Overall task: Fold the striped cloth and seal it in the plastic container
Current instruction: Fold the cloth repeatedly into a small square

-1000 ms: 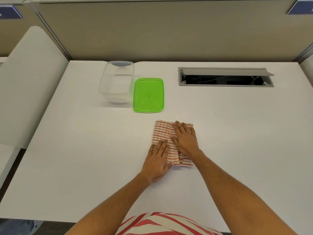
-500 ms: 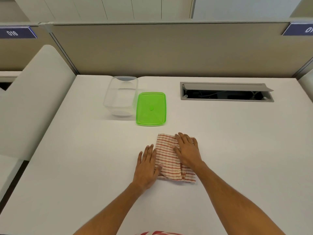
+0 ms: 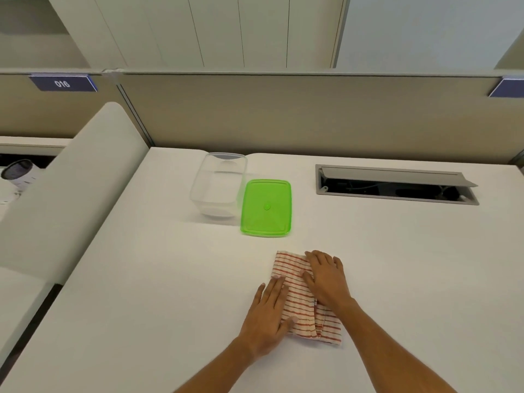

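The red-and-white striped cloth (image 3: 295, 282) lies folded into a narrow rectangle on the white desk (image 3: 141, 279). My right hand (image 3: 326, 276) rests flat on its right half, fingers spread. My left hand (image 3: 269, 313) lies flat at the cloth's left edge, thumb touching the near corner, fingers on the desk and the cloth's edge. Neither hand grips anything. Beyond the cloth lies the green lid (image 3: 266, 207), flat on the desk. The clear plastic container (image 3: 218, 184) stands open just left of the lid.
An open cable slot (image 3: 397, 184) with a raised grey flap sits in the desk at the back right. A beige partition (image 3: 283, 109) runs along the back. A white side panel (image 3: 71, 177) borders the desk on the left.
My left hand has slid left off the cloth to its left edge. The camera has tilted upward, so the desk items sit lower in view. My right hand has stayed on the cloth.
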